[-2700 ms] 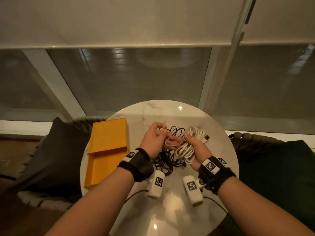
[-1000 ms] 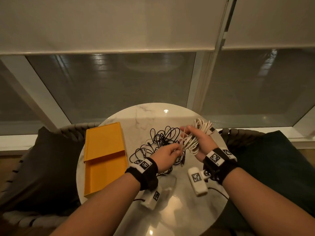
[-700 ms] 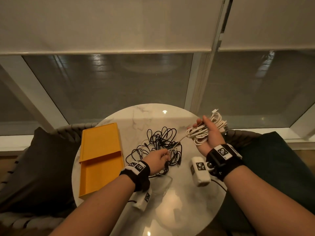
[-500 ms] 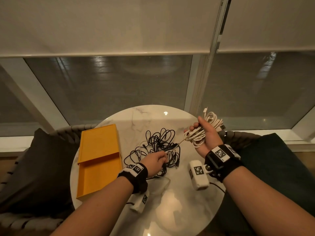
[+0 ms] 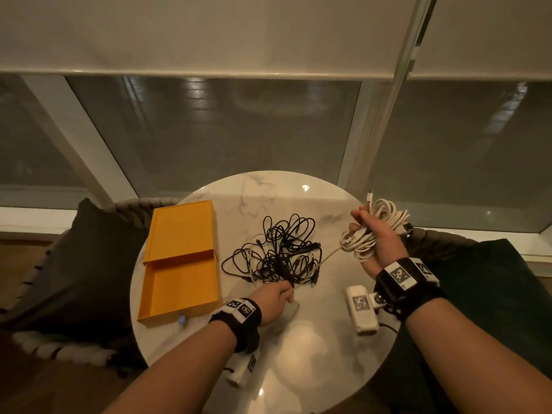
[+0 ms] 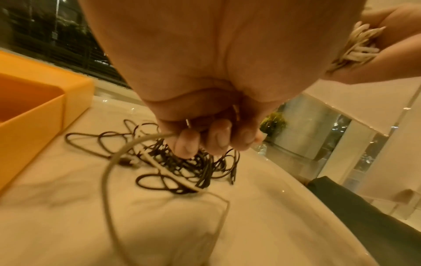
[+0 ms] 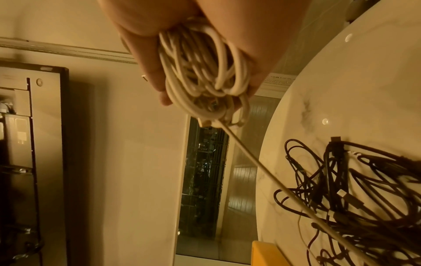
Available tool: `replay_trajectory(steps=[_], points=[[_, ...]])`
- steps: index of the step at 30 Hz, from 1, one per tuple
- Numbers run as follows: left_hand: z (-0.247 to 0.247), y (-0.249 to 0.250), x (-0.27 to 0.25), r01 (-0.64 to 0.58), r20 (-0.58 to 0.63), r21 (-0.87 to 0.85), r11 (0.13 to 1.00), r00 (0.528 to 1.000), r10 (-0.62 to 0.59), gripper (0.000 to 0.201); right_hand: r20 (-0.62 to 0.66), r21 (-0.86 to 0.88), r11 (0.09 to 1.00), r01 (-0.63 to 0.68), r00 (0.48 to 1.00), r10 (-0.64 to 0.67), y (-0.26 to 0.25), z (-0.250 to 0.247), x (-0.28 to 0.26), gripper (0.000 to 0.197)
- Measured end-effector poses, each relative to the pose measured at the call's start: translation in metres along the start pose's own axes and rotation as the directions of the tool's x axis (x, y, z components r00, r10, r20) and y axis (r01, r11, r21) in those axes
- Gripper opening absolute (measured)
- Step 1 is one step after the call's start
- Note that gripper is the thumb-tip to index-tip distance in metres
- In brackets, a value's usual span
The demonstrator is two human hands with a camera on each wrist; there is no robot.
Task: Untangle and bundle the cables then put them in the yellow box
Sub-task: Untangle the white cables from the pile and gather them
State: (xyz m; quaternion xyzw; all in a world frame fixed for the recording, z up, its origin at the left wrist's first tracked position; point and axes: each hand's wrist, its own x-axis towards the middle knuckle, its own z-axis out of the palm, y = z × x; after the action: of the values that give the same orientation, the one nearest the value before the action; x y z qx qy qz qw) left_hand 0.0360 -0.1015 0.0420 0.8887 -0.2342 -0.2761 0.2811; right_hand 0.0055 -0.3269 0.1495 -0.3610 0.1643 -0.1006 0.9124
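Note:
My right hand grips a bundle of white cable raised above the table's right side; the wrist view shows the white cable coils wrapped in the fingers. One taut white strand runs from the bundle down to my left hand, which pinches it at the near edge of the tangle. A tangle of black cables lies on the marble table, seen as black cables below the left fingers. The open yellow box sits at the left.
The yellow box lid lies just behind the box. Dark cushions flank the round table on woven chairs. A window with a lowered blind stands behind the table.
My right hand lifted the white bundle up and to the right, away from the black tangle. My left hand dropped toward me, pulling a white strand taut out of the tangle.

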Motion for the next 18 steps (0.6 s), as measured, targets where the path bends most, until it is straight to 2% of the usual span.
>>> replay_trajectory(steps=[4,7,10,12,15,18], points=[[0.014,-0.023,-0.005,0.073,0.003,-0.079,0.994,0.997,-0.073,0.027,-0.044,-0.045,0.999,-0.014,0.999,0.012,0.003,-0.012,0.003,0.01],[0.018,-0.029,-0.008,0.118,0.022,-0.005,0.993,0.993,-0.118,0.028,-0.048,-0.147,0.989,-0.029,0.999,0.022,0.015,-0.021,0.005,0.016],[0.005,-0.027,-0.005,0.075,-0.091,-0.036,0.997,0.993,-0.078,0.031,-0.104,-0.184,0.982,-0.046,0.994,0.027,0.028,-0.03,0.006,0.023],[-0.011,-0.027,0.0,0.081,-0.2,-0.093,0.992,0.975,-0.099,0.03,-0.13,-0.167,0.982,-0.086,0.989,0.065,0.035,-0.034,0.005,0.022],[-0.035,-0.037,0.013,0.152,-0.327,-0.134,0.979,0.926,-0.189,0.03,-0.148,-0.086,0.984,-0.154,0.979,0.141,0.044,-0.037,0.002,0.015],[-0.051,-0.05,0.03,0.246,-0.334,-0.22,0.944,0.89,-0.309,0.03,-0.184,-0.102,0.976,-0.194,0.968,0.173,0.053,-0.04,-0.001,0.008]])
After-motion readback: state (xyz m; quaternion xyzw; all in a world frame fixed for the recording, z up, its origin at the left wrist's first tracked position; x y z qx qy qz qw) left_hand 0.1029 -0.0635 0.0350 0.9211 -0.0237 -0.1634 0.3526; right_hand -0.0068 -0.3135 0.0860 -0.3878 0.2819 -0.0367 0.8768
